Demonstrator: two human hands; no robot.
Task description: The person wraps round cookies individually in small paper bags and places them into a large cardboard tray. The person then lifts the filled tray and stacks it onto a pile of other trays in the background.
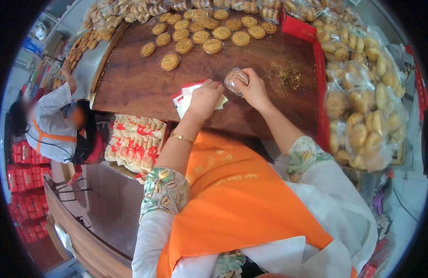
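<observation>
My right hand (254, 90) grips a round cake in clear plastic wrap (236, 82), held on edge just above the wooden table (137, 87). Beside it, my left hand (207, 99) rests over a fanned stack of white and red paper labels (182, 98). Its fingertips are bent down and partly hidden, so whether they pinch a label does not show. Farther back on the tabletop lie several round mooncakes with stamped tops (201, 36), each in clear wrap. One mooncake (170, 62) sits nearest to the labels.
Bagged buns (365, 118) are piled along the right, behind a red cardboard edge (321, 93). Crumbs (289, 76) lie on the table's right part. Left of me stands a box of red-tied packets (135, 139). A co-worker (54, 118) reaches toward small pastries (83, 50) at far left.
</observation>
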